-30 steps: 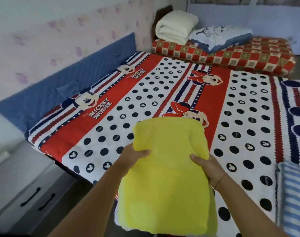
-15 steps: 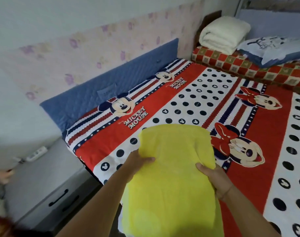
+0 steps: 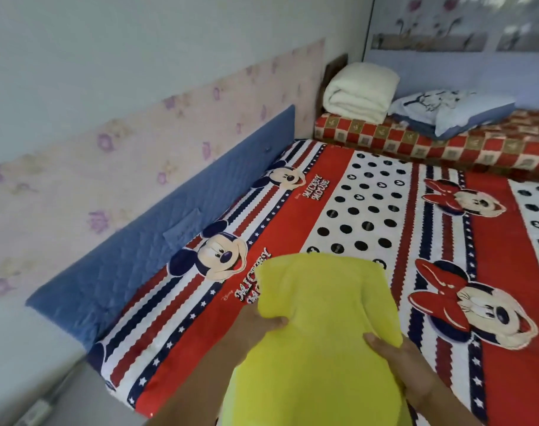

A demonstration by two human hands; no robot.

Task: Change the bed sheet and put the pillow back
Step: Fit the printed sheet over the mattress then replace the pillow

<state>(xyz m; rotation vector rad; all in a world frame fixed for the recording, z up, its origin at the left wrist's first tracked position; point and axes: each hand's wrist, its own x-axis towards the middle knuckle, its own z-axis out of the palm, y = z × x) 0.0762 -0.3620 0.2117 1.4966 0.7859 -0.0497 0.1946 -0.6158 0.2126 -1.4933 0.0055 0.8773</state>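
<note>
Head view, nearest first: two bare forearms reach forward from the bottom edge. The left grip [image 3: 263, 325] and the right grip [image 3: 399, 362] each clamp one long side of the yellow pillow [image 3: 320, 333], thumbs lying on top and fingers hidden underneath. The wrists are level and the pillow lies lengthwise away from the body. Its far end reaches over the bed sheet [image 3: 354, 210] beside a printed mouse face; whether it touches the sheet cannot be told.

Below the left forearm the bed's near edge slants down to a corner, with a grey nightstand [image 3: 77, 401] just beside it. A blue padded headboard [image 3: 133, 262] runs along the bed's left side against the wall. Beyond the pillow the sheet lies flat, giving open room ahead and to the right.

At the far end stands a red checked mattress [image 3: 465, 146], carrying a folded white blanket [image 3: 360, 92] and a blue-and-white pillow [image 3: 452, 110] side by side.
</note>
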